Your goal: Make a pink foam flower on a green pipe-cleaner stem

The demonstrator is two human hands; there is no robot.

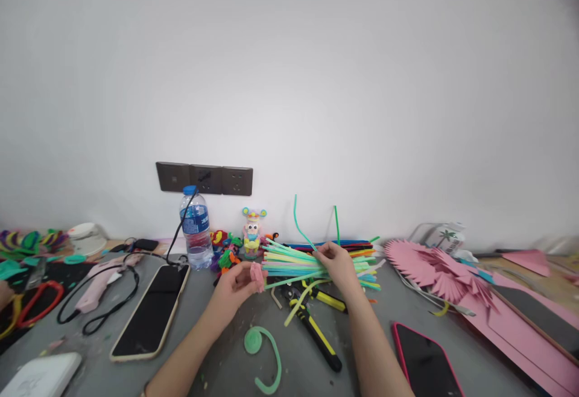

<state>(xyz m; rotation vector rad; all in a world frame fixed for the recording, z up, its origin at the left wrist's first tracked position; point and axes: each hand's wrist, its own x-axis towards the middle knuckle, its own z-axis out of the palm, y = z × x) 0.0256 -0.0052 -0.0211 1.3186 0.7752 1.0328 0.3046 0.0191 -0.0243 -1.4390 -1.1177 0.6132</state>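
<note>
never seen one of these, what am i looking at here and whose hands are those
There is no robot here: these are a person's bare hands, and the one picture comes from a camera worn on that person's head, looking forward and down.

The left hand holds a small fuzzy pink piece. The right hand is at a bundle of fuzzy, colourful stems, its fingertips apparently on a green one.

On the grey table are black-and-yellow pliers, a green coil with a curling tail, a water bottle, a little toy figure, a pale-cased phone, a pink-cased phone and folded pink paper.
</note>
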